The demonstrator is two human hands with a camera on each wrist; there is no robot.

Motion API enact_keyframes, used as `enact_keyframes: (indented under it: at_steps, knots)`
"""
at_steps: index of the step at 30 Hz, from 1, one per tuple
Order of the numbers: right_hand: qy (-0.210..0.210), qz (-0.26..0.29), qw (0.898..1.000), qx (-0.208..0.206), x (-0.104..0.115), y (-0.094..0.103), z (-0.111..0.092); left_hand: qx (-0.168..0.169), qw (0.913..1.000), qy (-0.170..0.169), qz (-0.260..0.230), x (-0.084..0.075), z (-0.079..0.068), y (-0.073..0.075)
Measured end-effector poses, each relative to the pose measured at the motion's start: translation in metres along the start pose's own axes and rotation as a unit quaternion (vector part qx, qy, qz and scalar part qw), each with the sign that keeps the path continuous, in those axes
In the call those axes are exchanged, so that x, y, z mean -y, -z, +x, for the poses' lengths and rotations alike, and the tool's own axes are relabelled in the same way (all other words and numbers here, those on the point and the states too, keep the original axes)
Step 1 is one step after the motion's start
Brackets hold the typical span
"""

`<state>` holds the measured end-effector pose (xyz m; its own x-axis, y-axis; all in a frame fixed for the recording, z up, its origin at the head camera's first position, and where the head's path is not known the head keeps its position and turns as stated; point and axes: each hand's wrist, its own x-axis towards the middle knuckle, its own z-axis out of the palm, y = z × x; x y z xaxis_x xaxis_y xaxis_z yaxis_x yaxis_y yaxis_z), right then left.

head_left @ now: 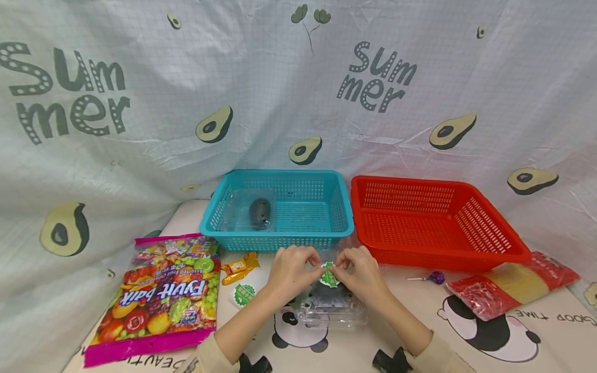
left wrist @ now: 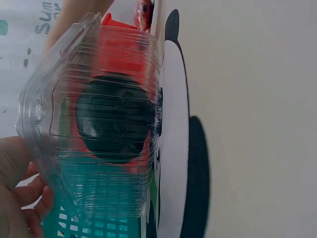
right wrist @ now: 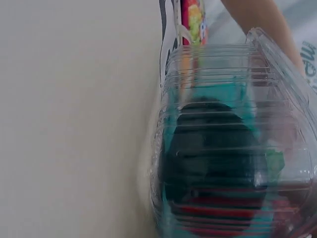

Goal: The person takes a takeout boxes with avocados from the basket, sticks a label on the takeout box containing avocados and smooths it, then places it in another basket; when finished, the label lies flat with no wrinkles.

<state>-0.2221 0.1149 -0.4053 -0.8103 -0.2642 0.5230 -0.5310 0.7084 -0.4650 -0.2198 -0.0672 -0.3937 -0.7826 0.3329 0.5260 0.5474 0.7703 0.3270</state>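
Observation:
A clear plastic clamshell box (head_left: 332, 311) stands on the table between my hands, with a dark, smooth, oval item (left wrist: 116, 118) inside that looks like an avocado. Over the top of the box, my left hand (head_left: 293, 267) and right hand (head_left: 361, 272) pinch a green-and-white round sticker (head_left: 328, 275) from its two sides, thumbs near its edges. In the left wrist view, the left hand's curled fingers are beside the lid's rim. The right wrist view shows the box's ribbed side and the dark item (right wrist: 215, 163); the right fingers are not clear there.
Behind stand a blue basket (head_left: 280, 242), holding another clear box (head_left: 238, 207) with a dark item, and a red basket (head_left: 443, 259). Leftward lie a fruit candy bag (head_left: 158, 300), an orange packet (head_left: 240, 268) and another green sticker (head_left: 244, 294). Rightward lie a lollipop (head_left: 437, 277) and a noodle packet (head_left: 515, 285).

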Motion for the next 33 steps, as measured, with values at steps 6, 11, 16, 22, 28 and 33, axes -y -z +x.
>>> enact_keyframes:
  at_steps: [6, 11, 16, 22, 28, 33]
  knots:
    - [0.106, -0.022, 0.993, 0.048, 0.005, 0.013, -0.012, 0.045, 0.9902, -0.131, -0.017, 0.006, -0.018, 0.013]
    - [0.147, -0.056, 0.982, 0.102, 0.007, 0.022, -0.029, 0.109, 0.9733, -0.201, -0.020, 0.011, -0.036, 0.017]
    - [0.149, -0.081, 0.979, 0.118, 0.007, 0.025, -0.039, 0.106, 0.9677, -0.227, 0.030, 0.009, -0.043, 0.017]
    - [0.154, -0.099, 0.978, 0.103, 0.006, 0.024, -0.042, 0.106, 0.9682, -0.221, 0.050, 0.007, -0.045, 0.016]
    - [0.151, -0.098, 0.980, 0.085, 0.003, 0.025, -0.043, 0.119, 0.9723, -0.195, 0.050, 0.005, -0.049, 0.023]
    - [0.110, -0.072, 0.988, 0.077, -0.001, 0.031, -0.049, 0.160, 0.9809, -0.108, 0.023, 0.006, -0.061, 0.036]
